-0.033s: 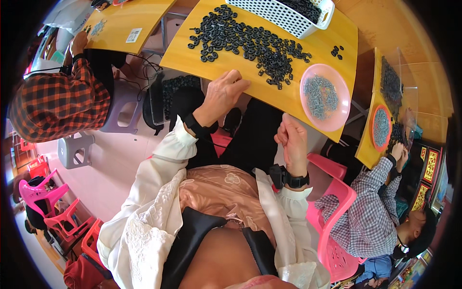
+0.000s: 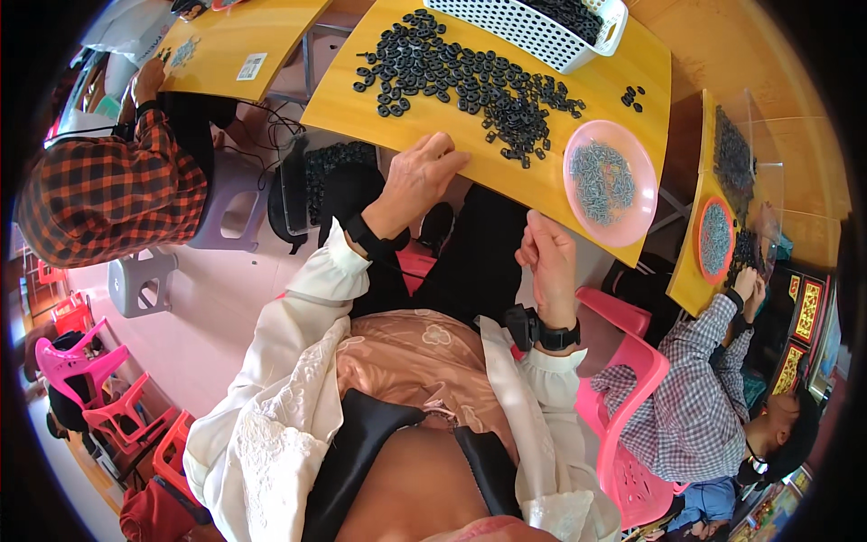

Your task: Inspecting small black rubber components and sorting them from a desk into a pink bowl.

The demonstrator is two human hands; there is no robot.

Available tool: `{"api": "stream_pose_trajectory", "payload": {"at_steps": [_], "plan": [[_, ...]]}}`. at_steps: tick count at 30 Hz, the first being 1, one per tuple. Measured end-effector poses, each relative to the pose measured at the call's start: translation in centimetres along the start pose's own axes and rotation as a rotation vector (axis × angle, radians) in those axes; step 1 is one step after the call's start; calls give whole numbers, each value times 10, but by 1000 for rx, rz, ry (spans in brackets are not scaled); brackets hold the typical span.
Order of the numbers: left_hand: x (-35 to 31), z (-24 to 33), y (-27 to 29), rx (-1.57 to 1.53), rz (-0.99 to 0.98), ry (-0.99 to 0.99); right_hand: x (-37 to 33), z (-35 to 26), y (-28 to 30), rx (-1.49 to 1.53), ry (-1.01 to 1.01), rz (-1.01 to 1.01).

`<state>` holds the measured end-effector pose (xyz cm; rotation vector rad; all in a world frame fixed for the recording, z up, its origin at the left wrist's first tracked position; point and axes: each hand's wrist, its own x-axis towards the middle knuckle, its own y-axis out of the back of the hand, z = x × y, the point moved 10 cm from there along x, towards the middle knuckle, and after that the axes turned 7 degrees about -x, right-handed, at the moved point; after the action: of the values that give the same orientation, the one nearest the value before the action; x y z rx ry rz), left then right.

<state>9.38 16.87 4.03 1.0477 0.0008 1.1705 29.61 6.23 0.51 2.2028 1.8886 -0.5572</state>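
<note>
My left hand [image 2: 418, 179] rests against the near edge of the yellow table [image 2: 348, 108], its fingers curled closed. Whatever it may hold is hidden. A little below the table edge and above my lap, my right hand [image 2: 548, 257] is closed with thumb and fingers pressed together; I cannot see what, if anything, is in it. Beyond my hands, small black oval and ring-like parts [image 2: 452, 72] lie spread over the tabletop. Near my right hand stands a pink bowl [image 2: 643, 194] with many small silvery screws [image 2: 602, 183] in it.
A white perforated basket [image 2: 533, 36] of black parts stands at the table's far side. Several loose parts [image 2: 633, 98] lie to its right. A pink chair [image 2: 632, 406] is at my right. People work at tables on both sides; a grey stool [image 2: 144, 282] stands at left.
</note>
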Motion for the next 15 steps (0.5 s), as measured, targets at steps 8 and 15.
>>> {"api": "stream_pose_trajectory", "payload": {"at_steps": [8, 15], "plan": [[-23, 7, 13, -7, -5, -126, 21, 6, -38, -135, 7, -95], [-24, 24, 45, -631, 76, 108, 17, 14, -82, 58, -163, -265]]}}
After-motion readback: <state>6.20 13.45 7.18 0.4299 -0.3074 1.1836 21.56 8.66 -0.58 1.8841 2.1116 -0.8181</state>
